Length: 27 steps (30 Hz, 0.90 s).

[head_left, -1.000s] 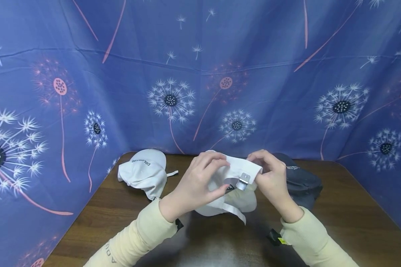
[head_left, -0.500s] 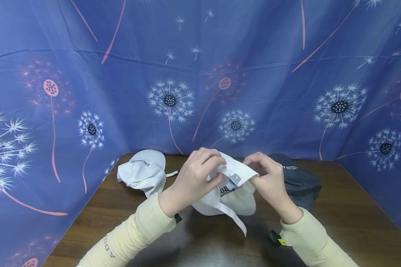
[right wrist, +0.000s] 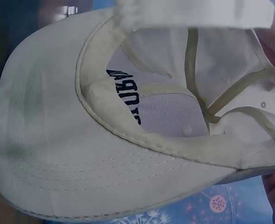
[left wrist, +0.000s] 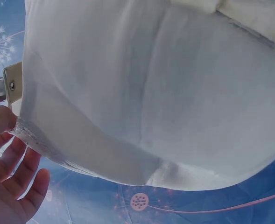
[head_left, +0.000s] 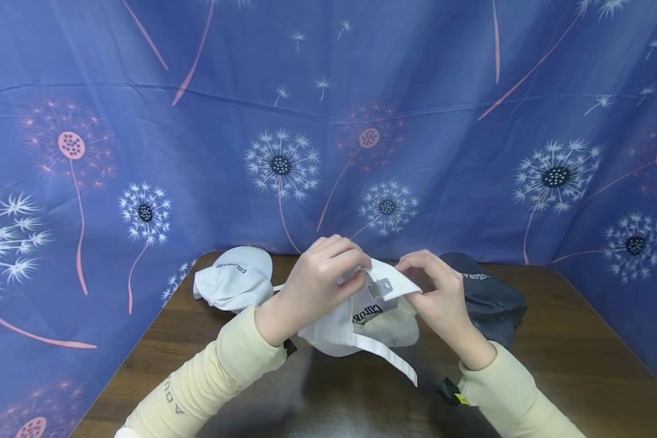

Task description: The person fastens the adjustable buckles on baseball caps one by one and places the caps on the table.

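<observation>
The white baseball cap [head_left: 331,328] is held up over the middle of the table, between both hands, with its open underside turned toward the wearer of the head camera. Dark lettering [right wrist: 127,95] shows inside the crown. A metal buckle [head_left: 382,288] sits on the rear band near the right-hand grip; the loose adjustment strap [head_left: 385,354] hangs on the near side.

The left hand [head_left: 320,277] pinches the cap edge between thumb and forefinger. The right hand [head_left: 438,292] pinches the band end beside the buckle. This two-point grip appears intended to support the band and keep the buckle exposed.

A second white cap [head_left: 235,280], marked COLORADO, rests to the left; a dark grey cap [head_left: 487,295] rests to the right, partly behind the right hand. Both are probably set aside to give the hands room. The wooden table [head_left: 591,365] meets a blue dandelion-print cloth [head_left: 449,121] behind.
</observation>
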{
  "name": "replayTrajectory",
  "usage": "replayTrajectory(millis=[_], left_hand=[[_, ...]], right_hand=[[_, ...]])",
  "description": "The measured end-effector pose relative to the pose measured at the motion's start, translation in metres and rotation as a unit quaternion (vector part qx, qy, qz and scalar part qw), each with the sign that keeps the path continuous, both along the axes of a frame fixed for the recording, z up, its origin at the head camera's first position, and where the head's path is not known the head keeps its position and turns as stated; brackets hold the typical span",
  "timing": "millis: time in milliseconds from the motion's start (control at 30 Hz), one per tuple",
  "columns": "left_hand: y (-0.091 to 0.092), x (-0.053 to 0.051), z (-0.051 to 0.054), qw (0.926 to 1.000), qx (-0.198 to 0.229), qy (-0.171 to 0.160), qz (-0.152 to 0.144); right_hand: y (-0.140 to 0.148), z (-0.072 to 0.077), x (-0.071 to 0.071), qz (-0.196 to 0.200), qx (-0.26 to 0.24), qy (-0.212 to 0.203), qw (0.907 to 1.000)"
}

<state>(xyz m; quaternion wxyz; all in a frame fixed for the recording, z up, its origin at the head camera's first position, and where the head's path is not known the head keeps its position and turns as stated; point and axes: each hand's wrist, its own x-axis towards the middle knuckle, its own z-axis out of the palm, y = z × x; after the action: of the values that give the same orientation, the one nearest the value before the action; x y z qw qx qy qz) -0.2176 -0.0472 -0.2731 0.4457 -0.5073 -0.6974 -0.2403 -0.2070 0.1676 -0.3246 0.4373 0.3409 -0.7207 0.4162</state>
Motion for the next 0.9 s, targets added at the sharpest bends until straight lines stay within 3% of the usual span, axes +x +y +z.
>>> replayTrajectory(millis=[333,600,900], left_hand=[[0.002,-0.001,0.009,0.9978,-0.002,-0.066,0.0],[0.002,-0.006,0.014,0.9919,-0.009,-0.127,-0.002],[0.001,-0.009,0.019,0.9852,-0.017,-0.17,-0.016]], right_hand=[[-0.003,0.003,0.004,-0.016,0.033,0.053,0.9979],[-0.012,0.013,0.01,-0.003,0.061,0.139,0.9885],[-0.02,0.034,0.012,0.017,0.127,0.145,0.9811]])
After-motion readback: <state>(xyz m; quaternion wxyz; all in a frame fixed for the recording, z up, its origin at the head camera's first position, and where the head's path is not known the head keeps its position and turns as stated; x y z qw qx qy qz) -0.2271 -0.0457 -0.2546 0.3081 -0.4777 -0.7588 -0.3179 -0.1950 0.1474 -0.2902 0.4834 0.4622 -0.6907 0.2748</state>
